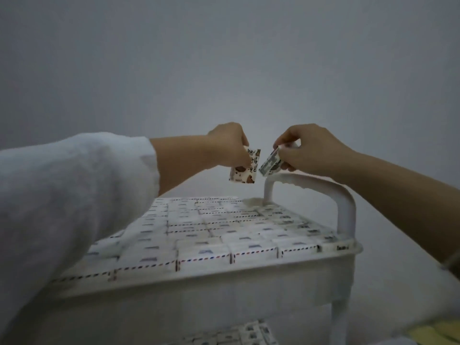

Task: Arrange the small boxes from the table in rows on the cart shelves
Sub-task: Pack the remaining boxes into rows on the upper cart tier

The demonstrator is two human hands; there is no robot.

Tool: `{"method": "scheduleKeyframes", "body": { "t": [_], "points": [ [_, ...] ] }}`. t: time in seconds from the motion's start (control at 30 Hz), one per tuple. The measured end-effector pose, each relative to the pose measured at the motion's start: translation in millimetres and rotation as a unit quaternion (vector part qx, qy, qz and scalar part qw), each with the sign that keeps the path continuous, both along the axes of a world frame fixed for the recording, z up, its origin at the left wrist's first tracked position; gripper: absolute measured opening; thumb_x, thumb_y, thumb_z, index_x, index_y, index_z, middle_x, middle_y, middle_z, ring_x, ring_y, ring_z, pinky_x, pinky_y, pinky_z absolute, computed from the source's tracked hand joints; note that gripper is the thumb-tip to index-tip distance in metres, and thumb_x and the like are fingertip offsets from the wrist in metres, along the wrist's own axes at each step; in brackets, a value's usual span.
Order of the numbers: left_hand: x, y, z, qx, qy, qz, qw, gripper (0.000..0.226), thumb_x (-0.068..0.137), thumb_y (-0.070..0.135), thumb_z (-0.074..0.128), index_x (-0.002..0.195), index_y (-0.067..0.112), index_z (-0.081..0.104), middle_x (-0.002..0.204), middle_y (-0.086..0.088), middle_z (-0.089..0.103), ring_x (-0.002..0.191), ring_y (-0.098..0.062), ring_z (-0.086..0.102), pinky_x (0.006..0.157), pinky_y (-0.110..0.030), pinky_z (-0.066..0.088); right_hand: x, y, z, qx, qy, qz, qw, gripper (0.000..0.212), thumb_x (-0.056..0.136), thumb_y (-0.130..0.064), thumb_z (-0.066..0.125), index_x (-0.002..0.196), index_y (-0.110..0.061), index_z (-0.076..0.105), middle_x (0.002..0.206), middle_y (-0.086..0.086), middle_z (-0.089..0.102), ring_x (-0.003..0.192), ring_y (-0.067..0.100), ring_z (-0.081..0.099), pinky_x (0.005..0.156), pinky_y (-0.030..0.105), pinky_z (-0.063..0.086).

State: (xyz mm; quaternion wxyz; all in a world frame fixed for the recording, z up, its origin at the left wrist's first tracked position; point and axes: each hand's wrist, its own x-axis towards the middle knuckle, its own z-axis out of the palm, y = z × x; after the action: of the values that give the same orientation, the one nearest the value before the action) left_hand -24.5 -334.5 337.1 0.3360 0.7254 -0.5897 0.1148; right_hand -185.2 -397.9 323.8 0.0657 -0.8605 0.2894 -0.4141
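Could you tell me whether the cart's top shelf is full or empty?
Nearly full: rows of boxes cover almost all of the top shelf.

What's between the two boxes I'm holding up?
Nothing: the head view shows only a narrow bare gap between the left box and the right box, with wall behind.

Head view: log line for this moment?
left hand: pinches patterned box | right hand: pinches tilted box | both: raised above top shelf | top shelf: rows of boxes laid
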Motion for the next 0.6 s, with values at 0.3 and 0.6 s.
{"method": "scheduleKeyframes", "body": {
  "t": [0.3, 0.6],
  "points": [
    [12, -42, -50, 0.11, -0.015, -0.053, 0.992, 0.038, 0.077, 0.03, 0.079, 0.109, 0.021, 0.061, 0.098, 0.008, 0.057, 0.092, -0.013, 0.056, 0.071, -0.022, 0.043, 27, -39, 14, -0.01, 0.061, -0.021, 0.998, 0.032, 0.093, -0.013, 0.052, 0.123, -0.024, 0.051, 0.113, -0.002, 0.061, 0.078, 0.02, 0.065, 0.074, 0.035, 0.056],
    [12, -30, -38, 0.214, -0.021, -0.087, 0.973, 0.018, 0.087, 0.019, 0.063, 0.095, 0.026, 0.078, 0.1, 0.012, 0.072, 0.103, -0.005, 0.06, 0.098, -0.023, 0.045, 52, -57, 20, 0.012, 0.217, 0.013, 0.976, 0.026, 0.077, -0.02, 0.081, 0.1, -0.017, 0.069, 0.094, 0.0, 0.072, 0.09, 0.019, 0.069, 0.085, 0.032, 0.055]
  ]
}}
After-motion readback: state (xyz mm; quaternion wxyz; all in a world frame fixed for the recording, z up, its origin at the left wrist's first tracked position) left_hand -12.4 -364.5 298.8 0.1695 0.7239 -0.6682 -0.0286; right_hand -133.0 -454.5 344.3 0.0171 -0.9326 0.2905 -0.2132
